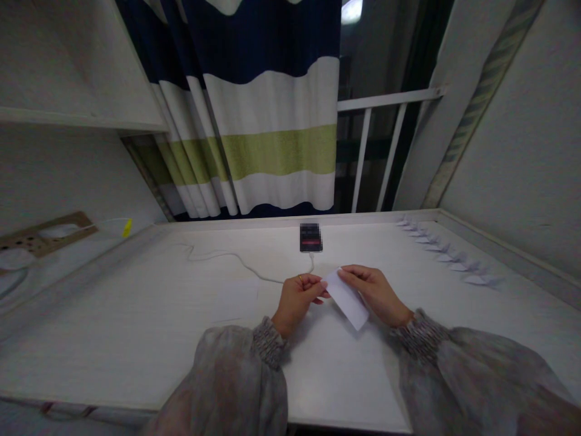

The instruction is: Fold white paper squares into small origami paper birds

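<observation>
A narrow folded piece of white paper (348, 303) is held up above the white desk, slanting down to the right. My left hand (300, 298), with a ring on one finger, pinches its upper left corner. At the upper right edge, my right hand (374, 290) grips the same paper between thumb and fingers. Some of the right fingers are hidden behind it. Left of my hands, a flat sheet of white paper (236, 300) lies on the desk, faint against the surface.
A phone-like dark device (311, 237) with a white cable (240, 259) lies beyond my hands. Several folded white paper pieces (447, 253) stand in a row at the right. A power strip (49, 233) is at the left wall. A striped curtain (272, 121) hangs behind the desk (136, 339).
</observation>
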